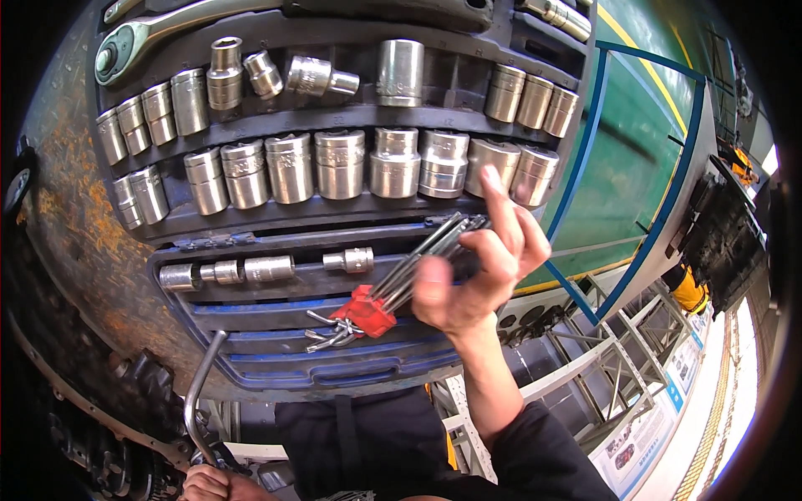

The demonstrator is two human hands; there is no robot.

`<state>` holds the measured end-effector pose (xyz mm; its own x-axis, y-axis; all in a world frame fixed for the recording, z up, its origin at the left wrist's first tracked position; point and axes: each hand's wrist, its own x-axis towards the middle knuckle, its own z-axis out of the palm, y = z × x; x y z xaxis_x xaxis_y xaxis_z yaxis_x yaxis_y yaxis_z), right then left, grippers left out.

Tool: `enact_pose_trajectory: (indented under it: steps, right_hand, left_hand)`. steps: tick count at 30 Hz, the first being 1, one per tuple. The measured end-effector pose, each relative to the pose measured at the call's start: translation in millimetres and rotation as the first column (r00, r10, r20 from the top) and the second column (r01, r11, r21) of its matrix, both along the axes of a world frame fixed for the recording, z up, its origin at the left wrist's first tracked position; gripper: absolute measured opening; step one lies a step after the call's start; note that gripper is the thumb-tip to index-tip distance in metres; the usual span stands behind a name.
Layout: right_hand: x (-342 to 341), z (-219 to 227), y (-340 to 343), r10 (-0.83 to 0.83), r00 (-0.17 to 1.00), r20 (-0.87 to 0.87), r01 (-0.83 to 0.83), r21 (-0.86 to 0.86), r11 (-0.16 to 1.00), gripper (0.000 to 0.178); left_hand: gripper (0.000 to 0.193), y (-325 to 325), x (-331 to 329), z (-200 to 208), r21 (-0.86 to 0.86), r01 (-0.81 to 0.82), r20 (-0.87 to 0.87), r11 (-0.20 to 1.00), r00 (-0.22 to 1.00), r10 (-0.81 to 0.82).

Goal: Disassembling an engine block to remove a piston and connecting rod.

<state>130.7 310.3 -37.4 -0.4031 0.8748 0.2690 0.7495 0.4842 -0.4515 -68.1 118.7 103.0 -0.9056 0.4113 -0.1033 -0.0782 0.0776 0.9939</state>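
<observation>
At the lower left, my left hand (219, 484) is closed around the lower end of a bent metal bar handle (197, 392), which rises toward the case edge. My right hand (489, 271) hovers over the right part of the open socket case (251, 321), thumb and fingers apart and the index finger extended toward a chrome socket (493, 159), partly covering it. Beside the thumb lies a set of hex keys (409, 271) in a red holder (365, 312); part of it is hidden behind the hand. I cannot tell whether the fingers touch the keys.
Rows of chrome sockets (340, 164) fill the case's upper half, with a ratchet (125, 50) at the far left. Several smaller pieces (269, 267) lie in the near half. A green blue-framed panel (622, 167) is right; dark machine parts (109, 442) are lower left.
</observation>
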Motion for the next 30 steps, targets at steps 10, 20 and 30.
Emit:
enact_pose_trajectory:
  steps: [10,20,30]
  right_hand:
    - [-1,-8,-2,0.014,1.0,-0.012,-0.014,0.011,1.0,0.03]
    - [-3,-22,-7,-0.045,0.999,-0.013,0.046,0.121,0.992,0.024]
    - [-4,-23,-5,-0.017,1.0,0.007,0.016,0.146,0.989,0.024]
  left_hand:
    - [0.047,9,12,5,0.025,0.038,0.037,0.999,0.999,-0.039]
    - [0.046,-1,-3,9,0.011,0.045,0.017,0.999,0.999,-0.045]
    - [0.046,-15,-15,11,0.077,0.157,0.057,0.985,0.985,-0.161]
